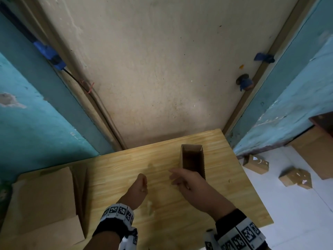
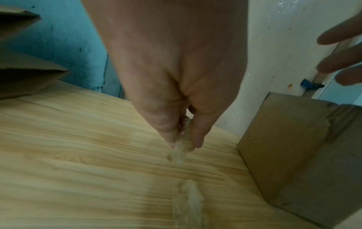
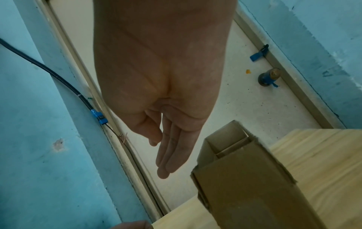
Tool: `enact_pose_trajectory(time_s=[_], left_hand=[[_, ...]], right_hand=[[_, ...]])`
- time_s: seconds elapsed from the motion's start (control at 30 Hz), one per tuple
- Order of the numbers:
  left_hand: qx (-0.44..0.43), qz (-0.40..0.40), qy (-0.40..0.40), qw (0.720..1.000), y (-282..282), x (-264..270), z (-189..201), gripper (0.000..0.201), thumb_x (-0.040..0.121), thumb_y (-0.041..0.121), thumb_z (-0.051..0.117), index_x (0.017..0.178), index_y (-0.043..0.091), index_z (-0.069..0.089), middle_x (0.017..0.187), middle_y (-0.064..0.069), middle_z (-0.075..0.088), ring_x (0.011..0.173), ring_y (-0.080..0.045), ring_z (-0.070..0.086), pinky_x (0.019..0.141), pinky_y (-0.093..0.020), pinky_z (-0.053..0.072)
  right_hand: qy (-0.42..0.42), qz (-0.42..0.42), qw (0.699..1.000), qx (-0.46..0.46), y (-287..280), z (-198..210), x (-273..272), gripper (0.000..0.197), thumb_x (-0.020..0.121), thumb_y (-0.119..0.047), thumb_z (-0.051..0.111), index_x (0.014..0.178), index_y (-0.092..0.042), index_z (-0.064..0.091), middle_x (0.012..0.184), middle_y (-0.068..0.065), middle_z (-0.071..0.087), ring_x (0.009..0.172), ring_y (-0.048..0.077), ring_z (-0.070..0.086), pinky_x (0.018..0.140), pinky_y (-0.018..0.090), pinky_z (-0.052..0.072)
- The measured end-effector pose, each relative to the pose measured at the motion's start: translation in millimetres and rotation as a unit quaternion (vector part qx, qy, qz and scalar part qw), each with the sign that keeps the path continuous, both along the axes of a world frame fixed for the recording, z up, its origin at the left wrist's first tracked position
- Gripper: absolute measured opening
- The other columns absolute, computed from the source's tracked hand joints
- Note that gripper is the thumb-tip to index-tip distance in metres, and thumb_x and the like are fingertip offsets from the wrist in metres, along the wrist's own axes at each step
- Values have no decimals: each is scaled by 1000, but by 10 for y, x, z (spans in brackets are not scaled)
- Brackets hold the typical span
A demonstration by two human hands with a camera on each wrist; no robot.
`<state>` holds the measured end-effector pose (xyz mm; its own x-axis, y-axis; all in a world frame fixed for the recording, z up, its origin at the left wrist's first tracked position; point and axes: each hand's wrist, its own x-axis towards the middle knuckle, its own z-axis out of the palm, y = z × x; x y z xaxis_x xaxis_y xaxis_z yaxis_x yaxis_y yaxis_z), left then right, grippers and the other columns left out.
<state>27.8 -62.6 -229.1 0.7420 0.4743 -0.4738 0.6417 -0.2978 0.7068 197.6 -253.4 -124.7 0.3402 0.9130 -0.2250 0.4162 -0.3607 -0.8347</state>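
Note:
A tall open cardboard box (image 1: 192, 160) stands upright on the wooden table (image 1: 180, 222), its mouth facing up. My left hand (image 1: 143, 184) hovers over the table left of the box and pinches a crumpled clear strip of tape (image 2: 179, 152) between thumb and fingers. A second clear crumpled strip (image 2: 190, 201) lies on the table below that hand. My right hand (image 1: 177, 179) is beside the box's near left corner, fingers straight and together (image 3: 166, 156), holding nothing. From the right wrist, the box (image 3: 245, 178) shows an inner flap.
A stack of flat cardboard (image 1: 45, 201) lies on the table's left end. Small taped boxes (image 1: 255, 164) (image 1: 295, 177) sit on the white floor at the right, by a larger carton (image 1: 315, 147). Behind the table are a pale door (image 1: 162, 69) and teal walls.

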Motion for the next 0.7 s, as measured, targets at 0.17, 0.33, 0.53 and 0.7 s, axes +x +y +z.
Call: enact_pose_trajectory(time_s=[0.17, 0.33, 0.53, 0.7], left_hand=[[-59, 116, -52, 990, 1, 22, 31, 30, 80, -17, 71, 95, 9, 64, 78, -11, 70, 71, -23, 67, 73, -40, 61], [-25, 80, -24, 996, 24, -54, 43, 31, 68, -3, 91, 82, 19, 74, 74, -2, 78, 80, -19, 74, 85, -36, 59], [-22, 98, 15, 995, -65, -74, -8, 39, 78, 1, 84, 104, 25, 68, 101, 1, 67, 82, -18, 67, 78, -31, 59], [29, 96, 53, 994, -126, -137, -89, 48, 67, 19, 96, 101, 22, 63, 109, 0, 56, 82, -13, 66, 64, -18, 51]], right_hand=[[-14, -7, 999, 31, -3, 35, 16, 51, 101, 2, 49, 145, -21, 58, 126, -7, 65, 115, -3, 62, 102, 22, 53], [-21, -42, 997, 58, 11, 33, 7, 44, 99, 5, 52, 134, -19, 66, 117, -8, 69, 111, -2, 64, 98, 19, 53], [-32, -61, 995, 77, 29, 9, -40, 39, 99, 5, 55, 128, -18, 69, 114, -9, 69, 109, 0, 65, 96, 17, 53], [-32, -61, 994, 81, 4, 13, -48, 40, 99, 5, 56, 128, -19, 69, 112, -12, 69, 109, -2, 64, 95, 13, 51]])
